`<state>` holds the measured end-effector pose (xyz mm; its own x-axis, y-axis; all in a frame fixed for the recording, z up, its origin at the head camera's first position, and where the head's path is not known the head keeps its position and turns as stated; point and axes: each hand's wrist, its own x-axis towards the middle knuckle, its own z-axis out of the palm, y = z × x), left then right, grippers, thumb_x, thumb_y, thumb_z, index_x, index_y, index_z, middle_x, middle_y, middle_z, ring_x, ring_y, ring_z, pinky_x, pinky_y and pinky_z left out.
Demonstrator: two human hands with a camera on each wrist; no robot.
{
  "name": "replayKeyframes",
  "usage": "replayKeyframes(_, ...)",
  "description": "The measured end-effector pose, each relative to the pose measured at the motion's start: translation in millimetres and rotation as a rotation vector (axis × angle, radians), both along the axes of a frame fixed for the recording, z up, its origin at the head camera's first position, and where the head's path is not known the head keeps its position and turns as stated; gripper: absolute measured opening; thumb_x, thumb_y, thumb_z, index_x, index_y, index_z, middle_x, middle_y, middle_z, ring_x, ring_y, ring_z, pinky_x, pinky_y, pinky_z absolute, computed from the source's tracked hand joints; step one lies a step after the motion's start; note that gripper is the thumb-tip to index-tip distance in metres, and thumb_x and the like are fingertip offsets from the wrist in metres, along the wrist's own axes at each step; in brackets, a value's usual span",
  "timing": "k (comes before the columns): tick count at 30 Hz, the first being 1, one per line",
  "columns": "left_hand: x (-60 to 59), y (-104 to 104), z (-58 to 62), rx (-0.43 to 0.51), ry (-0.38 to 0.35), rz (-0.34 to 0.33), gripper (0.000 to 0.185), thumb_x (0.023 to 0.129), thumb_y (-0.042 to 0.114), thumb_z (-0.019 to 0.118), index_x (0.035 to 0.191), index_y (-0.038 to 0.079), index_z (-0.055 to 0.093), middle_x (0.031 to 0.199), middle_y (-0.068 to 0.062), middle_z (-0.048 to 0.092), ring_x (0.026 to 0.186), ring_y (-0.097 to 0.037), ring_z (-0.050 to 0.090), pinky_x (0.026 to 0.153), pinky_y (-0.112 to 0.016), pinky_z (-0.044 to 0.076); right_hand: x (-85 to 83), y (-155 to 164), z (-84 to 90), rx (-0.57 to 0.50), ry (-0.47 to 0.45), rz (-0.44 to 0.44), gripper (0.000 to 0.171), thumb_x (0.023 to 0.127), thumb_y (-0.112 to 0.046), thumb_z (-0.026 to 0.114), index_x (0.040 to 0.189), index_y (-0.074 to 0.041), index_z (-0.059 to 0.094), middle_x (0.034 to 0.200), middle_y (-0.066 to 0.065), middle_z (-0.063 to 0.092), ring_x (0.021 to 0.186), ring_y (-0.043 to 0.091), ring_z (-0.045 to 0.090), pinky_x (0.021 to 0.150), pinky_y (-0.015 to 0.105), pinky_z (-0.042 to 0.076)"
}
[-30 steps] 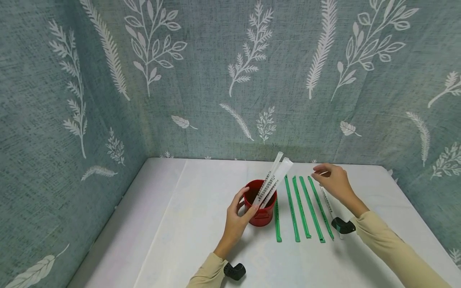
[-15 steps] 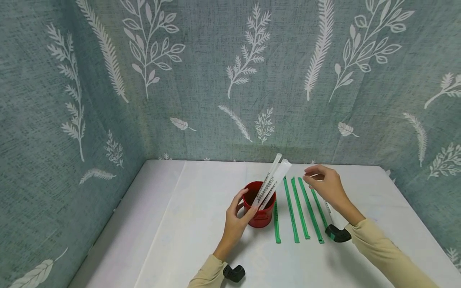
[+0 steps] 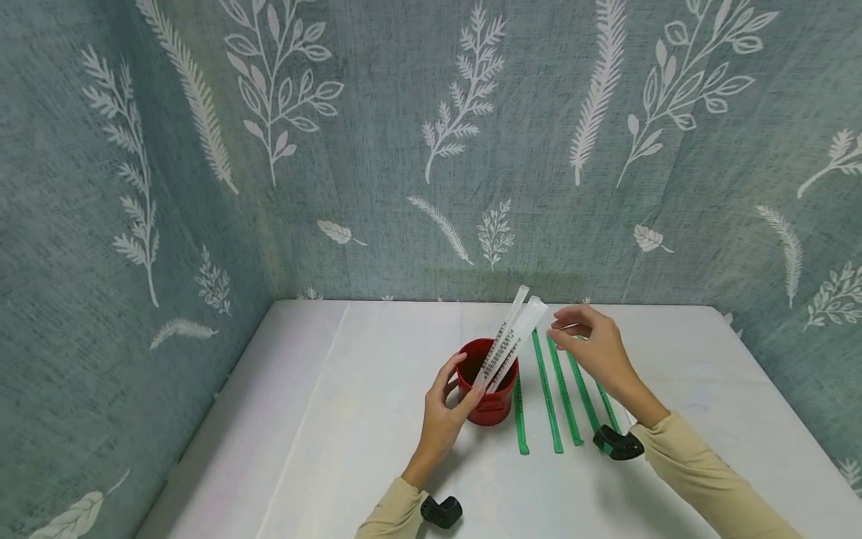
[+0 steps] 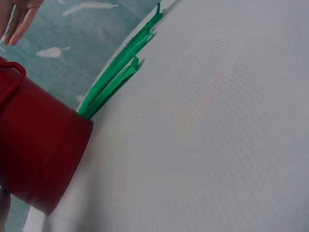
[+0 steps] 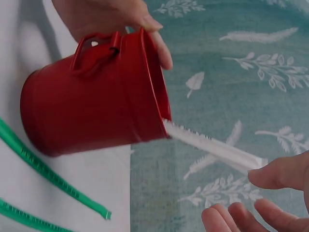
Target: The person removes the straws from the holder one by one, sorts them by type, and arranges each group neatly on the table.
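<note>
My left hand [image 3: 439,423] grips a small red metal bucket [image 3: 490,408], with the thumb at the front of its rim and the fingers at the left. Several white paper-wrapped straws [image 3: 513,338] with dark print lean to the right out of the bucket. My right hand [image 3: 595,350] hovers right of their upper ends, fingers loosely bent and holding nothing. In the right wrist view its thumb [image 5: 280,171] overlaps the tip of a white straw [image 5: 207,144]. Several green-wrapped straws [image 3: 547,397] lie side by side on the table, partly beneath the right hand and wrist.
A white cloth-covered table [image 3: 364,389] carries everything. Behind it hangs a grey-green curtain [image 3: 377,150] with white leaf prints, which also runs along the left side. Black cameras sit at the left wrist [image 3: 441,512] and the right wrist [image 3: 618,443].
My right hand has moved left over the green straws toward the white straws in the bucket. My left hand and the bucket stay in place.
</note>
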<state>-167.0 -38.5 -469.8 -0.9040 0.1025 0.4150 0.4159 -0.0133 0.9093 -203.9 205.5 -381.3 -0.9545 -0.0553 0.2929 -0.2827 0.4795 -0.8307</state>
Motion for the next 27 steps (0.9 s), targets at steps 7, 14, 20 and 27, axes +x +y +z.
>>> replayKeyframes(7, 3.0, 0.4, 0.1, -0.006, 0.004, 0.01, 0.054, 0.088, 0.005, 0.064, 0.138, 0.0, 0.044, 0.141, -0.015, 0.045, 0.128, -0.031, 0.04, 0.101, -0.055, 0.036, 1.5, -16.5, -4.2, -0.081, -0.039, 0.014, 0.042, 0.087, -0.025, 0.07, 0.116, 0.0, 0.052, 0.099, 0.015, 0.062, 0.082, 0.016, 0.064, 0.069, 0.029, 0.055)
replayKeyframes(14, 2.7, -0.1, 2.9, -0.009, 0.01, 0.009, 0.053, 0.088, 0.005, 0.064, 0.137, 0.001, 0.045, 0.14, -0.015, 0.046, 0.128, -0.03, 0.041, 0.1, -0.056, 0.036, 0.4, -33.8, -17.1, -0.214, -0.027, -0.024, 0.041, 0.084, -0.023, 0.073, 0.108, 0.002, 0.05, 0.093, 0.017, 0.061, 0.075, 0.018, 0.064, 0.063, 0.029, 0.056)
replayKeyframes(20, 3.5, -0.3, 1.4, -0.001, -0.012, 0.004, 0.054, 0.088, 0.006, 0.064, 0.138, 0.001, 0.044, 0.14, -0.015, 0.045, 0.128, -0.034, 0.04, 0.1, -0.056, 0.035, 0.1, -45.3, -25.2, -0.297, -0.01, -0.071, 0.026, 0.086, -0.012, 0.07, 0.098, 0.004, 0.053, 0.09, 0.019, 0.062, 0.075, 0.025, 0.065, 0.064, 0.036, 0.057)
replayKeyframes(27, 0.5, -1.3, 0.9, 0.001, 0.0, 0.004, 0.054, 0.088, 0.005, 0.064, 0.138, 0.002, 0.044, 0.14, -0.014, 0.045, 0.129, -0.036, 0.039, 0.101, -0.054, 0.036, -3.7, -49.7, -29.4, -0.354, 0.013, -0.082, 0.022, 0.085, -0.009, 0.07, 0.097, 0.005, 0.056, 0.086, 0.02, 0.062, 0.071, 0.02, 0.065, 0.064, 0.039, 0.057)
